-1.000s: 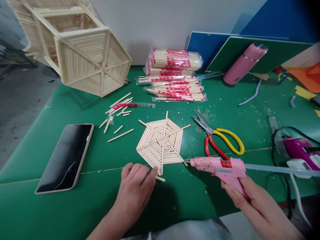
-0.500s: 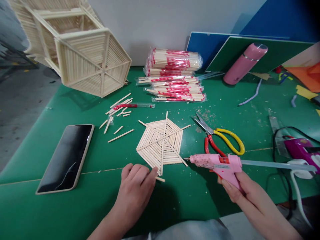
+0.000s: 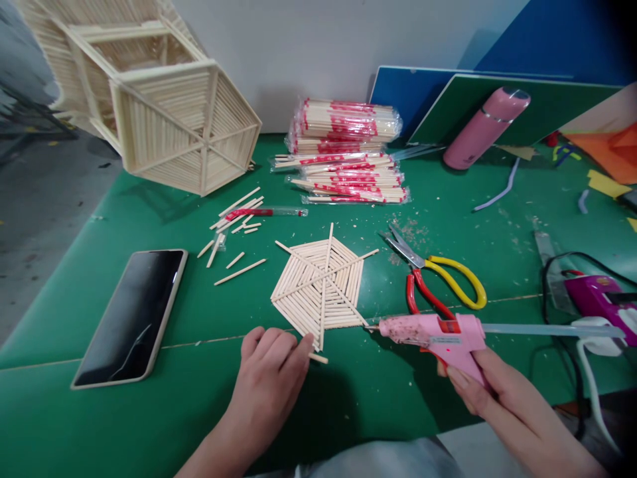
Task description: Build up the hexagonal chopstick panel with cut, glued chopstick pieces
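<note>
A flat hexagonal web of thin wooden sticks (image 3: pixel 343 282) lies on the green table, with spokes crossing at its middle. My left hand (image 3: pixel 276 372) is closed at the web's lower left edge, its fingers on a short wooden stick (image 3: pixel 318 358) whose end pokes out past them. My right hand (image 3: pixel 490 388) grips a pink hot glue gun (image 3: pixel 432 332) by its handle. A clear glue stick (image 3: pixel 552 329) runs out of the gun's back. The gun's nozzle is at the end of the web's lower right spoke.
Scissors (image 3: pixel 432 265) and red-handled pliers (image 3: pixel 423 292) lie right of the web. Loose sticks (image 3: pixel 241 271) and a phone (image 3: pixel 132 318) are on the left. Behind stand wrapped stick bundles (image 3: pixel 348 146), a large stick-built model (image 3: pixel 189 126) and a pink thermos (image 3: pixel 488 128). Cables (image 3: pixel 547 292) lie at right.
My right hand has moved the glue gun slightly down and right, and its nozzle now sits over the end of the lower right spoke. The left hand stays put.
</note>
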Demonstrator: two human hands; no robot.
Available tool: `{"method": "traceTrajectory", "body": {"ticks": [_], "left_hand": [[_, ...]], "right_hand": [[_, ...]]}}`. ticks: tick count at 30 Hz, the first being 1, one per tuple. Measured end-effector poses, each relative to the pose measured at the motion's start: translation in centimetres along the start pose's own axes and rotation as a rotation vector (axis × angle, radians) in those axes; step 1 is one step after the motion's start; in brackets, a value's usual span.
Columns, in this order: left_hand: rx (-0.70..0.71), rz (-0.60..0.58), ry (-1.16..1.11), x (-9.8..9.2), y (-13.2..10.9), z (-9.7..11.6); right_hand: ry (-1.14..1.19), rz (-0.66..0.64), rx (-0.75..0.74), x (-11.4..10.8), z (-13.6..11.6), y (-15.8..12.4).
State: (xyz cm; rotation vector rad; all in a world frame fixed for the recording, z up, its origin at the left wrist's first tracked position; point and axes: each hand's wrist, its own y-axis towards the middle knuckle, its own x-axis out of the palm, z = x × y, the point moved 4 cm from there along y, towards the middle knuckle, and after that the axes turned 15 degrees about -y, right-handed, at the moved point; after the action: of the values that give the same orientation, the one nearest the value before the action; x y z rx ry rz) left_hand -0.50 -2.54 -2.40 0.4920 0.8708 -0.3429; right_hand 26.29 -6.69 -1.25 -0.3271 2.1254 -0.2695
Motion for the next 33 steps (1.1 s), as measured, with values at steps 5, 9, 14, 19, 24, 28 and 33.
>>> {"method": "traceTrajectory", "body": {"ticks": [5,9,14,19,24,28,33], "left_hand": [[-0.003,0.003,-0.004,0.0,0.0,0.0],[0.004,0.008,0.013,-0.1,0.1,0.1],[0.005,0.002,0.027,0.0,0.1,0.0],[0.006,0.005,0.023,0.0,0.0,0.0],[-0.005,0.010,0.021,-0.1,0.0,0.0],[-0.014,0.004,-0.015,-0.1,0.0,-0.1],[-0.014,0.049,-0.051,-0.7,-0.1,-0.2]], "right_hand": [[0.041,-0.025,0.012,0.1,0.4,-0.2],[0.137,-0.023,0.073,0.4,1.2,-0.2],[0.232,0.035,0.127,0.1,0.7,0.4],[0.270,0.064,0.167,-0.2,-0.1,0.7],[0.286,0.035,0.147,0.0,0.1,0.4],[0.424,0.096,0.195,-0.2,1.0,0.7],[0.550,0.558,0.332,-3.1,4.6,2.9]]}}
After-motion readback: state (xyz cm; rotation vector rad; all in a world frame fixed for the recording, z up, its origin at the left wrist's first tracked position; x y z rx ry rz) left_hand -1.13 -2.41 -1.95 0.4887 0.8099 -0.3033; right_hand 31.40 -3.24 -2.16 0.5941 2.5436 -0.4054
